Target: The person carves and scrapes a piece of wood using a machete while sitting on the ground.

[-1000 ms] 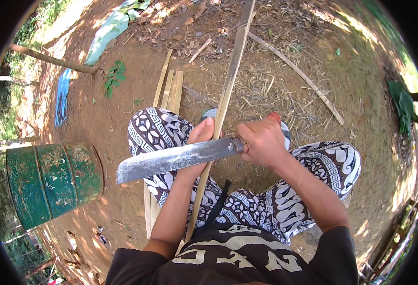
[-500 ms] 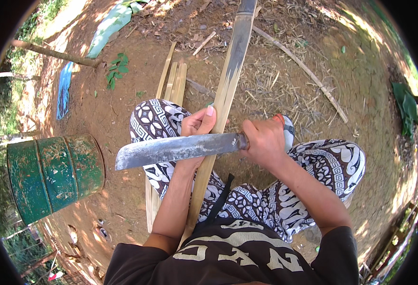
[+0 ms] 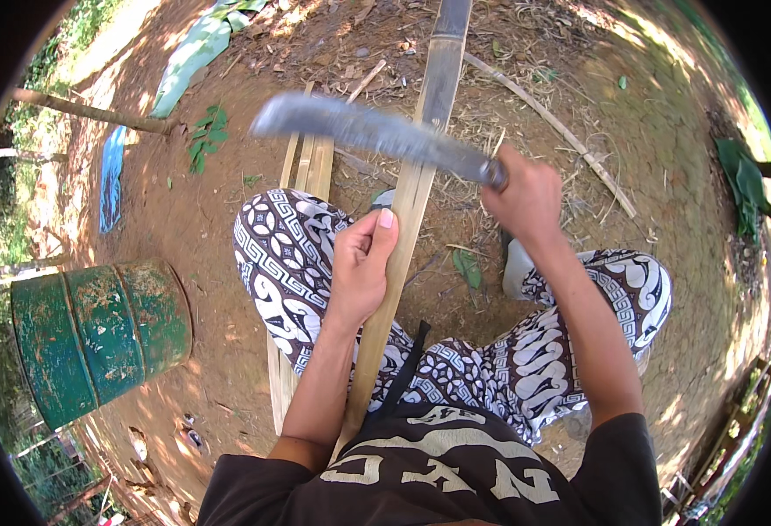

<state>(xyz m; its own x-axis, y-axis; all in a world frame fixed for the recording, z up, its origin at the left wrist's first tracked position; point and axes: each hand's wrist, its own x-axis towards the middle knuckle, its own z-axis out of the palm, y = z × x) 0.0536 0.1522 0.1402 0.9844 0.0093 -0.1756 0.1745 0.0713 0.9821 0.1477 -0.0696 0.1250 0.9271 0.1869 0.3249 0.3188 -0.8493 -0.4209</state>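
Observation:
A long bamboo strip (image 3: 413, 197) runs from my waist away to the far edge, with dark outer skin on its far part and pale bare wood nearer me. My left hand (image 3: 365, 263) is closed round it above my left knee, thumb on top. In my right hand (image 3: 527, 197) I grip the handle of a machete (image 3: 363, 130). Its broad grey blade points left, lies across the strip beyond my left hand and is smeared by motion. Whether the edge touches the bamboo I cannot tell. Split bamboo slats (image 3: 312, 167) lie beside my left knee.
On the left stands a rusty green metal drum (image 3: 100, 333). Shavings and a thin stick (image 3: 552, 127) are scattered on the dirt ahead. A blue plastic scrap (image 3: 112, 180) and a leafy sprig (image 3: 208, 138) lie far left. My patterned trouser legs (image 3: 284, 250) flank the strip.
My right hand has moved away from me and slightly right, carrying the machete from over my left wrist to beyond the left hand. My left hand keeps its hold on the strip.

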